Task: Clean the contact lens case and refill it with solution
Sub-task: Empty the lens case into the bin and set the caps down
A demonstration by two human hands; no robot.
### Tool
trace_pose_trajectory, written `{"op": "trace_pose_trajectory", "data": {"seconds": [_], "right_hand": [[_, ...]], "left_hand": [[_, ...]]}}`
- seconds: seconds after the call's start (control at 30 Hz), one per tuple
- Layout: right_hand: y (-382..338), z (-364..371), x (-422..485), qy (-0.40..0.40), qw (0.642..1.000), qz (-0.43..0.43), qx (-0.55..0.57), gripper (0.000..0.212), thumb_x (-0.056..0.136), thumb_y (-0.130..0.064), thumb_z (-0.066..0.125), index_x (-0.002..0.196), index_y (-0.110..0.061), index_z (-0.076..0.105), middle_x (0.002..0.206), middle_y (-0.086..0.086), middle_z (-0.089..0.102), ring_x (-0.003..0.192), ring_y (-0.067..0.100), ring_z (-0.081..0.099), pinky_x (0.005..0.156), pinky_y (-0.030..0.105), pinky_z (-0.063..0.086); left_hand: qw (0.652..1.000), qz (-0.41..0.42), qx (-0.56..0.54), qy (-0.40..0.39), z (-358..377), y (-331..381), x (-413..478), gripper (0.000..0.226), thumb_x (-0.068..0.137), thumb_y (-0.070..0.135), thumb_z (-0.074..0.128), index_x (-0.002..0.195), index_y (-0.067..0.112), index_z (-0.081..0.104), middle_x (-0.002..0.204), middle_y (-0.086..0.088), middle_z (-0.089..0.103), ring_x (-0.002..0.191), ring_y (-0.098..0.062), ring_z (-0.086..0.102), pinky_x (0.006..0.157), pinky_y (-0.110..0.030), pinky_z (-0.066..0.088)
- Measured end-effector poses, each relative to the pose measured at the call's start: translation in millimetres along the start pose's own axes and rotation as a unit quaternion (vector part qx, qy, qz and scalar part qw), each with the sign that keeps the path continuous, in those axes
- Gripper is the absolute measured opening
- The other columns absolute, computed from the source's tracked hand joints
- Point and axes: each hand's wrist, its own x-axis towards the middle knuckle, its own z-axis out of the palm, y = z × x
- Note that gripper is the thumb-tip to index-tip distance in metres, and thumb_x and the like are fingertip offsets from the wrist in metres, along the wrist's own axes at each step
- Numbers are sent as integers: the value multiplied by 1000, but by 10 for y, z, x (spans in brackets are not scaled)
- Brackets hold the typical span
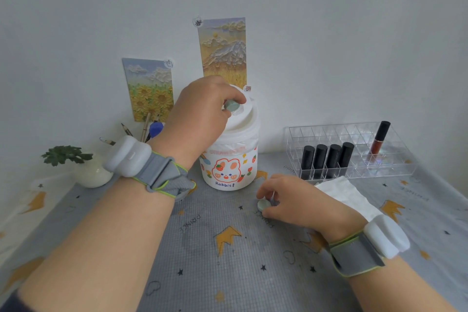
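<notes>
We see a grey gridded tablecloth [228, 273] printed with orange crowns and black stars. The white bin [230, 172] bears an orange-and-white rabbit with red strawberries. The raised case piece [231, 106] and the low case piece [263, 205] are pale green. The lipsticks [326, 157] are black.

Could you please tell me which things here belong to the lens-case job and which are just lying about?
In use: left hand holding a green case piece over the white bin; right hand pinching a second green piece; tissue.
Lying about: lipstick organiser, plant, pencils, pictures.
</notes>
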Motion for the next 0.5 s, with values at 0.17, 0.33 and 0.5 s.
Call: {"op": "trace_pose_trajectory", "data": {"seconds": [0.17,0.33,0.5], "right_hand": [[-6,0,-2,0,1000,4,8,27,83,-36,66,109,-30,66,100,-12,56,89,6,58,82,27,52],[-20,-20,-9,-10,1000,12,10,32,79,-37,70,110,-30,66,100,-13,55,90,6,57,83,27,52],[-22,-18,-15,-12,1000,16,12,34,78,-37,71,111,-30,66,100,-13,55,91,6,57,84,27,52]], "left_hand": [[1000,1,-1,3,-2,-3,-17,33,78,-1,69,104,20,74,98,-4,65,83,-21,58,78,-39,51],[1000,-8,4,7,8,-21,-27,33,78,1,70,105,19,74,98,-4,65,83,-22,59,78,-39,51],[1000,-23,7,18,22,-41,-39,32,79,7,72,108,20,72,100,-2,65,79,-16,54,77,-30,48]]}}
